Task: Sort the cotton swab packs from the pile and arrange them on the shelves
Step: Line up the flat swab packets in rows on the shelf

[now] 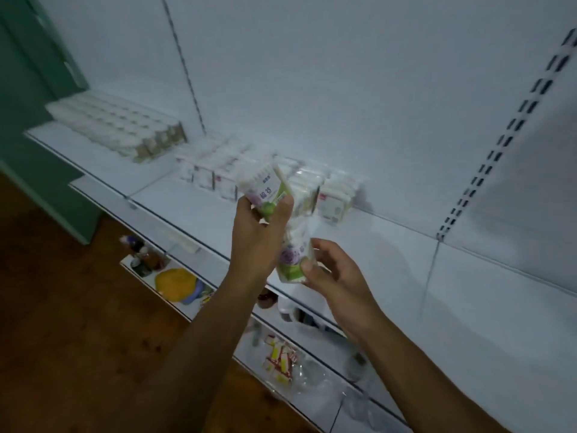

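Observation:
My left hand (256, 232) is raised in front of the white shelf (390, 242) and grips a cotton swab pack (263, 187) with a green and purple label. Just below and to the right, my right hand (332, 273) holds a second cotton swab pack (295, 257) of the same kind by its lower end. On the shelf behind them stands a row of white swab packs (215, 170), and one more pack (335, 198) sits at the row's right end. A larger block of packs (125, 129) lies farther left.
Lower shelves (312, 348) hold mixed goods: a yellow item (176, 282), small bottles (142, 254) and red-yellow packets (279, 360). Slotted uprights (499, 145) run up the white back panel. A green wall (34, 98) is at left, above the brown wooden floor (78, 339).

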